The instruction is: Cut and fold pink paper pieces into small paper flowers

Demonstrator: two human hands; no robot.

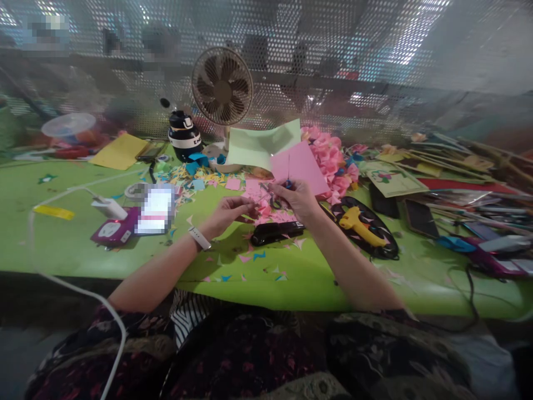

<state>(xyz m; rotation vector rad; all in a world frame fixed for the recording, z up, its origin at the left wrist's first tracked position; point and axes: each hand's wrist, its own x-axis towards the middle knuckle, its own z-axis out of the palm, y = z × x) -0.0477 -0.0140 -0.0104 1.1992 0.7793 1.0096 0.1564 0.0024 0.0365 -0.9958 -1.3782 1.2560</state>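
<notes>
My left hand (234, 213), with a white band on its wrist, hovers over the pink paper scraps (254, 191). Its thumb and fingers are pinched together; what they hold, if anything, is too small to tell. Facing it, my right hand (295, 195) is closed round a thin, dark, stick-like piece (288, 166) that points up, with a bit of blue at its base. Dark loops and a greyish tip also show by these fingers, too blurred to name. Just below both hands lies a black stapler (277, 232). Behind my right hand is a pink paper sheet (300, 166).
A fan (222, 86), a dark bottle (184, 138) and pink paper flowers (327, 155) stand at the back. Left are a lit phone (155, 210) and a white cable (75, 286). Right lie a yellow glue gun (361, 226) and a dark phone (420, 218).
</notes>
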